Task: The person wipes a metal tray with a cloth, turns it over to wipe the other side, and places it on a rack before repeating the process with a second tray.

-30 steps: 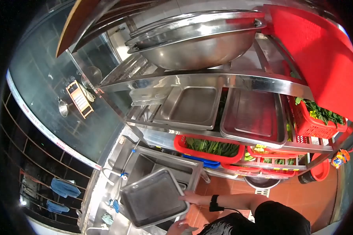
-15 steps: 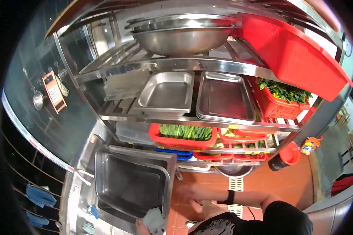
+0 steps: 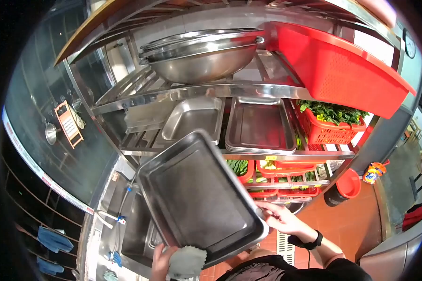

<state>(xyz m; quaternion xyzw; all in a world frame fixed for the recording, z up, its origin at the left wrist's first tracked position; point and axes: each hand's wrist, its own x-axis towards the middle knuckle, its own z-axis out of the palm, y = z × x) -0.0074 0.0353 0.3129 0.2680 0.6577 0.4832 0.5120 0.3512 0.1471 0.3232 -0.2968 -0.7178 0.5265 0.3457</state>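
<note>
I see a big metal tray [image 3: 199, 201] held up in front of me, tipped so its inside faces me. It fills my view from the middle down to 6 o'clock. It hides part of the steel rack [image 3: 248, 89] behind it.

The right hand [image 3: 282, 218] is at the tray's 3 o'clock corner. Its fingers [image 3: 267, 211] are curled tight on the rim there. A black band [image 3: 310, 243] goes around that wrist.

The left hand [image 3: 160, 262] is at the tray's 6 o'clock edge, very low in my view. It is closed on a pale cloth [image 3: 187, 261], and the cloth is pressed against the tray's rim. The cloth hides most of those fingers, so I cannot tell just how they lie.

Below the tray, at 8 o'clock, is a steel sink [image 3: 135, 229]. The tray is up above it, not inside it.

At 12 o'clock, a big round bowl [image 3: 201, 58] sits on the rack's top shelf. A red basket [image 3: 342, 70] leans just beside it at 2 o'clock. One shelf down, a deep pan [image 3: 192, 117] lies just beside a pile of flat trays [image 3: 255, 124]. To the 3 o'clock side of that pile, a small red crate [image 3: 330, 133] holds green leaves [image 3: 335, 112].

A grater [image 3: 69, 124] hangs on the dark wall [image 3: 37, 93] at 9 o'clock. An orange bottle [image 3: 373, 174] is at 4 o'clock, near the rack's leg.
</note>
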